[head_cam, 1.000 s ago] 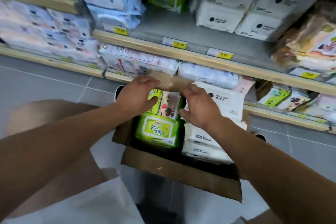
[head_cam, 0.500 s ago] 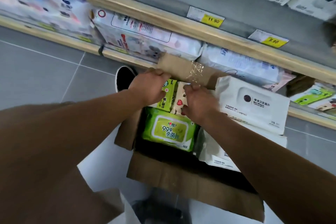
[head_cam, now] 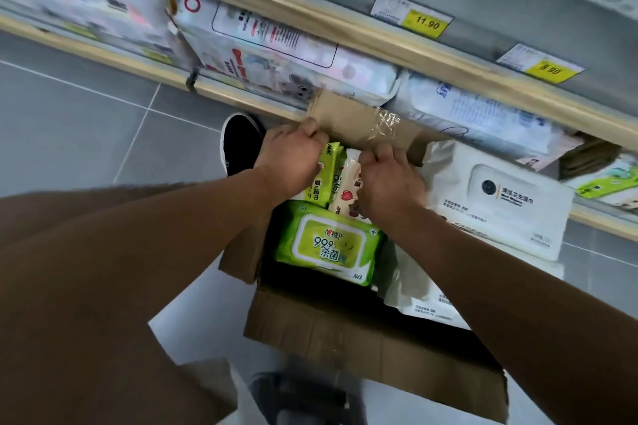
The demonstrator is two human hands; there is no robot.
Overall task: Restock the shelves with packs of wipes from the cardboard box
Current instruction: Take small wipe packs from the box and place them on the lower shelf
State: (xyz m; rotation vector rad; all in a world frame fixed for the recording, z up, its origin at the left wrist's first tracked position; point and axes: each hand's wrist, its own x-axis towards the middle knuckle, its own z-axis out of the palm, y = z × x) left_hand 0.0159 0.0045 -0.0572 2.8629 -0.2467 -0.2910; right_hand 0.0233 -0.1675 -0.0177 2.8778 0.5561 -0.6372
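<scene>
An open cardboard box (head_cam: 362, 355) stands on the floor in front of the shelves, its far flap (head_cam: 359, 121) folded back with torn tape on it. A large green pack of wipes (head_cam: 328, 245) lies flat inside. Behind it two small packs stand upright: a green one (head_cam: 324, 176) and a cream one with a red heart (head_cam: 347, 190). My left hand (head_cam: 290, 155) curls over the top of the small green pack. The cream pack is gripped by my right hand (head_cam: 390, 179). White packs (head_cam: 500, 203) fill the box's right side, the top one leaning out.
The bottom shelf (head_cam: 241, 97) behind the box holds large wipe packs (head_cam: 276, 45). The shelf above (head_cam: 345, 28) carries yellow price tags (head_cam: 426, 22) and white packs at top right. A black shoe (head_cam: 241, 141) sits left of the box on grey tiles.
My hands moved from the box's far flap down onto the two small upright packs. The view has come closer to the box, and the top white pack now leans out to the right.
</scene>
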